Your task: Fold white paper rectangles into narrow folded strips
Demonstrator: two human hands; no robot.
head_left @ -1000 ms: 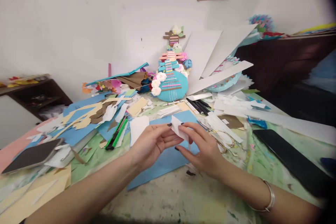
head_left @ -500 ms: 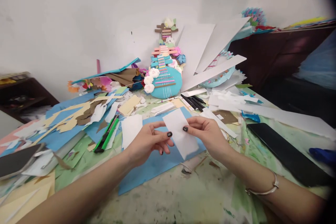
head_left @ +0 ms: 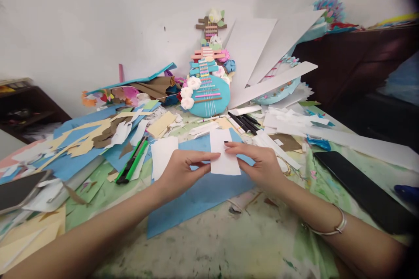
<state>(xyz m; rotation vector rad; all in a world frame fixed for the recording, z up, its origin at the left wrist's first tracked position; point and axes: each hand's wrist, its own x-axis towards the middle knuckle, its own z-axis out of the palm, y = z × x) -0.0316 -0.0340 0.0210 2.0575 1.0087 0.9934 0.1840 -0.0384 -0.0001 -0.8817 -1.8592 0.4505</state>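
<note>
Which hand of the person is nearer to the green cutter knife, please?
Left. The left hand is to the right of the green cutter knife; the right hand is farther right, across the white paper.

open passage above near tabletop, green cutter blocking left, black pens ahead

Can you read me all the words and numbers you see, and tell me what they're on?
None: I can't read any word, number, brand or sign here.
White paper between the hands: no writing shows on the side I can see.
Black pens: any print is too small to read.
Green-and-black cutter: any marks are too blurred to read.
Small blue object: too blurred to tell if it has words.
</note>
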